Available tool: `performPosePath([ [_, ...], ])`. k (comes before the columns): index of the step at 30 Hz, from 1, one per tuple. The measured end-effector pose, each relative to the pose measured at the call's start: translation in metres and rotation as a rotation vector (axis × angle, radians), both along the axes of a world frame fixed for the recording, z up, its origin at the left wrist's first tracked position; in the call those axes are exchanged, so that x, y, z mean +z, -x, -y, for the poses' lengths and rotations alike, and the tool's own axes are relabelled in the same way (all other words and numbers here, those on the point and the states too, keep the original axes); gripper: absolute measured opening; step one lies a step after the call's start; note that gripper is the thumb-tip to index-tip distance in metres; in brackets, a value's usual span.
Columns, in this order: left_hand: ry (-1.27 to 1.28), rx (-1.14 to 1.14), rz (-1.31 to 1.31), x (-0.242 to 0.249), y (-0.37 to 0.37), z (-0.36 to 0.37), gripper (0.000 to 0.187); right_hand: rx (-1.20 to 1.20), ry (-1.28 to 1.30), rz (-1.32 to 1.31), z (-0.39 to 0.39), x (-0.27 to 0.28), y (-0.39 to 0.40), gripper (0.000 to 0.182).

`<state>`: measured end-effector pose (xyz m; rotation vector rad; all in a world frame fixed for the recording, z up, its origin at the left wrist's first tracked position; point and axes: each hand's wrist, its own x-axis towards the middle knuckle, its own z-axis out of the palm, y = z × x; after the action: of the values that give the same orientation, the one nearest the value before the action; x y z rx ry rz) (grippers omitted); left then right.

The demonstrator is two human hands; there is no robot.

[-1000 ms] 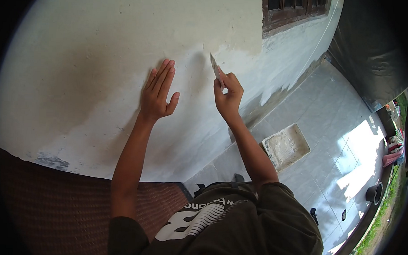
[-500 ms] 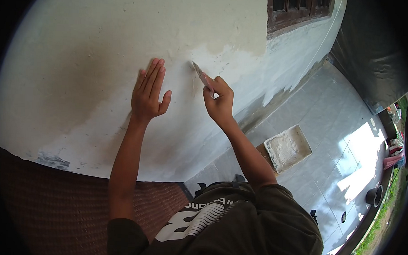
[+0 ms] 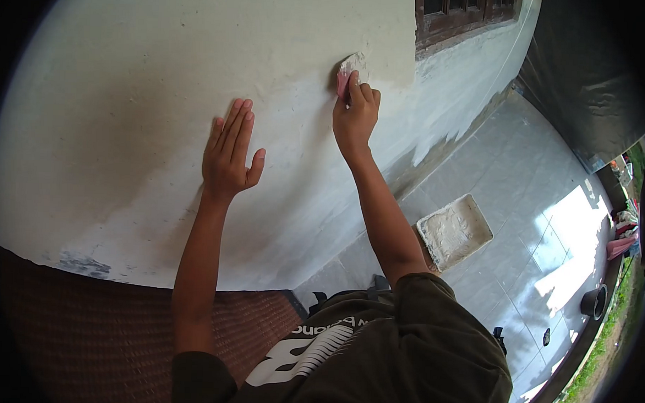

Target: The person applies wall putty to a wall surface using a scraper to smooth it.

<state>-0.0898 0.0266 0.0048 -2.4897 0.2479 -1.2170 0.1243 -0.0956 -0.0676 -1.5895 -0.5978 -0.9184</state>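
My right hand (image 3: pixel 357 117) grips a pinkish putty knife (image 3: pixel 344 80), its blade smeared with pale filler and held against the wall (image 3: pixel 285 51), left of the window. Flat against the same wall rests my left hand (image 3: pixel 228 152), fingers stretched out and the thumb apart, holding nothing. White filler covers the lower part of the wall, while the upper part is cream. Below my right forearm, a white rectangular tub (image 3: pixel 455 233) with pale filler in it stands near the floor.
A dark wooden window frame (image 3: pixel 463 25) is set into the wall at top right. Grey tiles (image 3: pixel 508 179) cover the floor, with a dark bucket (image 3: pixel 593 302) near its outer edge. A brown woven mat (image 3: pixel 105 329) lies at lower left. A dark sheet (image 3: pixel 589 90) hangs at right.
My right hand has moved up and slightly right along the wall, and the putty knife has turned so its filler-covered face shows. My left hand stays flat in about the same place.
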Motion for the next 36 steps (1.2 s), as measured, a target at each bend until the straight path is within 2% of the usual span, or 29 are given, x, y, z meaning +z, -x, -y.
performPosePath([
  [7, -0.002, 0.018, -0.003, 0.0, 0.001, 0.002, 0.055, 0.111, 0.02, -0.06, 0.007, -0.009, 0.057, 0.051],
  [9, -0.003, 0.004, 0.001, -0.001, 0.0, 0.001, 0.055, 0.384, -0.023, -0.156, 0.026, -0.009, 0.071, 0.052],
  [10, -0.001, -0.008, 0.005, -0.001, 0.0, 0.0, 0.055, 0.431, -0.067, -0.193, 0.033, -0.007, 0.07, 0.052],
  [13, 0.001, 0.0, -0.011, 0.0, 0.0, 0.001, 0.055, 0.311, -0.224, -0.115, 0.04, 0.009, 0.042, 0.05],
  [17, -0.001, -0.002, -0.006, 0.0, 0.0, 0.001, 0.054, 0.073, -0.125, -0.025, 0.021, 0.016, -0.008, 0.049],
  [19, 0.001, 0.002, -0.009, 0.0, 0.0, 0.001, 0.054, 0.054, -0.013, -0.049, 0.012, 0.017, -0.006, 0.049],
  [23, -0.002, 0.003, -0.006, -0.002, -0.001, 0.001, 0.054, 0.078, 0.005, -0.008, -0.002, 0.007, 0.037, 0.047],
  [25, -0.004, 0.013, -0.014, 0.0, 0.0, 0.001, 0.055, 0.29, 0.031, -0.097, 0.016, 0.007, 0.077, 0.05],
  [26, -0.006, 0.015, -0.016, 0.0, 0.0, 0.0, 0.055, 0.431, 0.002, -0.134, 0.026, 0.004, 0.09, 0.039],
  [27, 0.0, 0.003, -0.013, 0.0, -0.001, -0.001, 0.055, 0.435, 0.001, -0.136, 0.032, 0.002, 0.096, 0.039],
  [29, 0.011, 0.002, -0.012, -0.001, 0.0, 0.0, 0.055, 1.178, -0.541, -0.614, 0.042, 0.001, 0.101, 0.026],
  [30, 0.012, 0.0, -0.016, 0.0, 0.0, 0.001, 0.055, 1.323, -0.607, -0.766, 0.06, 0.015, 0.099, 0.016],
  [33, 0.01, -0.001, -0.025, 0.001, 0.001, 0.002, 0.056, 1.423, -0.75, -0.879, 0.071, 0.02, 0.073, 0.014],
  [36, 0.003, -0.005, -0.031, 0.0, 0.001, 0.002, 0.057, 1.387, -0.737, -0.816, 0.076, 0.019, 0.057, 0.015],
])
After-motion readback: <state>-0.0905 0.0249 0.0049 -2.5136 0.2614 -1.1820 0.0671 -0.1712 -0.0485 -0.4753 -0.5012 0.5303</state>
